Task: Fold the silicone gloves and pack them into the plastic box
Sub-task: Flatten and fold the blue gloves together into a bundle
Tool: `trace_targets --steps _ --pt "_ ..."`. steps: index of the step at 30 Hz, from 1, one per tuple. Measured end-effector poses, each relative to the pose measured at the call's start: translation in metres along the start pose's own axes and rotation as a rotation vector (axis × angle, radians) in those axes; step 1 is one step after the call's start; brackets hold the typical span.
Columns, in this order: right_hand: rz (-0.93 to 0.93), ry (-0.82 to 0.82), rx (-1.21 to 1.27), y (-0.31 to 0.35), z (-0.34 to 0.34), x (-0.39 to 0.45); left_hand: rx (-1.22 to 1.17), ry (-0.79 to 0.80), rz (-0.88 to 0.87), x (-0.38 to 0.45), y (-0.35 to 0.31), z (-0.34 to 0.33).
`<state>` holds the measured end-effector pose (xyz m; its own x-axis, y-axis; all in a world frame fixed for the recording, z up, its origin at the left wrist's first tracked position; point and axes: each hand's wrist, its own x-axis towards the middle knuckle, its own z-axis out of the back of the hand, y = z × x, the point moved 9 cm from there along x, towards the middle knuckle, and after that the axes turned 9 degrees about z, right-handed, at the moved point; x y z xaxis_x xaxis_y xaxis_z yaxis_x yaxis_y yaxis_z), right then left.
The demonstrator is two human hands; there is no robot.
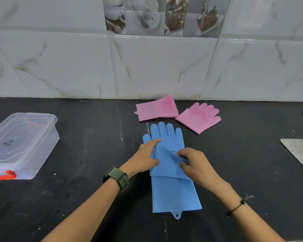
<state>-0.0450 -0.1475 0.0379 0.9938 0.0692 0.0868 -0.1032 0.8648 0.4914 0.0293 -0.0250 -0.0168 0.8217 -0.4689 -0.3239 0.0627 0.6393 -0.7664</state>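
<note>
Now both hands, left hand point(146, 155) and right hand point(194, 163), pinch the blue glove point(173, 193) mid-length, long axis running away from the person, closed plastic box point(23, 145) far left on the desk point(87, 172)

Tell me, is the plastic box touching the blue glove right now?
Apart. The head view shows the plastic box at the left of the dark counter, with bare counter between it and the blue glove in the middle.
</note>
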Motion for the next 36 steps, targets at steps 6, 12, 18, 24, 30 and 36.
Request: trace_targets --steps 6,12,18,24,30,36 --pt "0.081 0.033 -0.071 0.006 -0.001 -0.02 0.094 0.073 -0.155 -0.031 -0.017 -0.005" --pt "0.257 0.103 -0.124 0.018 -0.016 -0.052 0.323 0.111 -0.205 -0.065 -0.004 -0.026" --pt "0.365 0.123 -0.176 0.021 -0.033 -0.07 0.363 0.011 -0.213 -0.091 0.005 -0.038" --pt "0.445 0.153 -0.272 0.023 -0.049 -0.083 0.507 -0.026 -0.205 -0.108 0.011 -0.061" --pt "0.485 0.196 -0.321 0.024 -0.056 -0.087 0.749 -0.021 -0.213 -0.109 0.01 -0.071" --pt "0.553 0.192 -0.352 0.022 -0.054 -0.095 0.99 0.015 -0.276 -0.107 0.009 -0.074"
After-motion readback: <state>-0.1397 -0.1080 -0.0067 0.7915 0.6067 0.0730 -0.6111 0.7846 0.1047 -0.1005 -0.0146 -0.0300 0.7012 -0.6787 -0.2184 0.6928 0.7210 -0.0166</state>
